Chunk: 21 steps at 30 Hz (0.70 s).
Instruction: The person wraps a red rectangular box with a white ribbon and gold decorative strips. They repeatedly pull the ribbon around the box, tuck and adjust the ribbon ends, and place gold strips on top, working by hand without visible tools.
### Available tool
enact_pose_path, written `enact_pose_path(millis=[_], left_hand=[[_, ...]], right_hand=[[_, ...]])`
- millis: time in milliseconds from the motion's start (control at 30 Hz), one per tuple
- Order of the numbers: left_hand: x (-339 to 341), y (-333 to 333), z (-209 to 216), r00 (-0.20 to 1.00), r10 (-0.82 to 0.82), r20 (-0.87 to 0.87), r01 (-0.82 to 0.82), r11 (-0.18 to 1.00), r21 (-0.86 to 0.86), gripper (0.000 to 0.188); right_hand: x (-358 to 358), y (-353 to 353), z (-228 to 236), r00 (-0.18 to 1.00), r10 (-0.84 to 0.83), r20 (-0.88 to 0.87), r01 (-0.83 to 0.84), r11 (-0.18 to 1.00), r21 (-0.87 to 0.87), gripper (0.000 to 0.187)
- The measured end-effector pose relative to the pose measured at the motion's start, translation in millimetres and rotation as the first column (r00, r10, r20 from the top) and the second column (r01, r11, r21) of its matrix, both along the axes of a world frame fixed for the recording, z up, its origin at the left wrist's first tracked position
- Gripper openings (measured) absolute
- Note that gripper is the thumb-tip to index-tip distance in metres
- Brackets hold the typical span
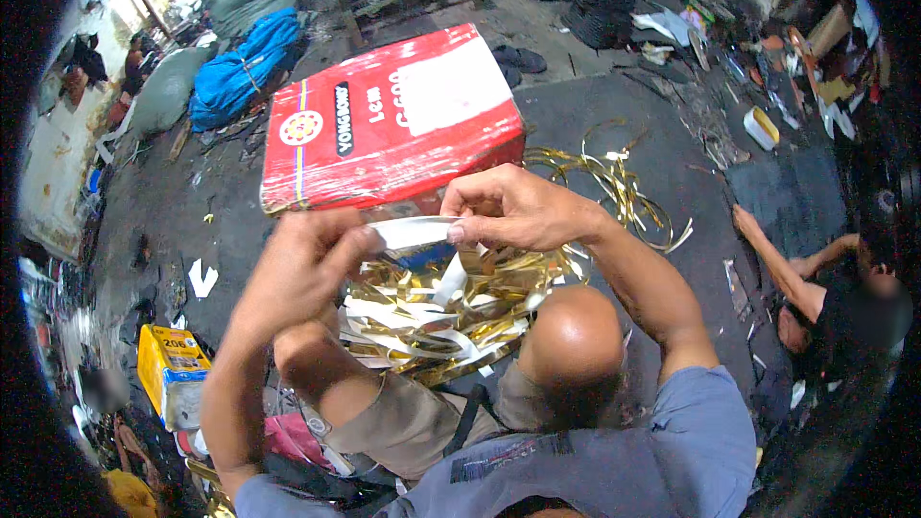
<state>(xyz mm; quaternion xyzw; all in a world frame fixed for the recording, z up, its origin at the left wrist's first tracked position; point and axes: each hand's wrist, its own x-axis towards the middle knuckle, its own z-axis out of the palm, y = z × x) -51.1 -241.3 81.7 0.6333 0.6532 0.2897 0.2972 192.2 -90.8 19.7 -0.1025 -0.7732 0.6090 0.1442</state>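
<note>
A short white strip (413, 233) is stretched level between my two hands, just beyond my knees. My left hand (312, 249) pinches its left end between thumb and fingers. At the other end, my right hand (508, 206) grips the strip with thumb and bent forefinger. Below them, between my legs, lies a tangled heap of gold and white strips (441, 312), some curled over others. Right behind my hands stands a red carton (384, 125) with a white patch on top; my right hand hides part of its near edge.
More loose gold strips (624, 177) curl on the floor right of the carton. A yellow box (173, 364) stands at my left, near a white scrap (202, 278). A blue bundle (245, 67) lies far left, sandals (520, 59) behind the carton. Another person (835, 297) sits at the right.
</note>
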Motion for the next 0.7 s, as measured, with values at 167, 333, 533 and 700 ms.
enact_pose_path(millis=[167, 333, 533, 700], left_hand=[[-43, -21, 79, 0.953, 0.272, -0.13, -0.216, 0.917, 0.336, 0.031], [-86, -37, 118, 0.924, 0.323, -0.204, -0.244, 0.91, 0.336, 0.019], [-192, 19, 72, 0.887, 0.36, -0.29, -0.368, 0.93, 0.028, 0.011], [-191, 83, 3, 0.111, 0.346, -0.932, -0.49, 0.834, 0.251, 0.025]], right_hand=[[-20, -5, -23, 0.988, 0.099, 0.122, -0.135, 0.932, 0.337, 0.018], [5, -8, -49, 1.0, -0.016, -0.008, 0.017, 0.997, 0.075, 0.023], [23, 48, 27, 0.941, -0.338, 0.001, 0.338, 0.941, 0.003, 0.021], [-20, 108, 45, 0.834, -0.542, 0.105, 0.406, 0.73, 0.55, 0.029]])
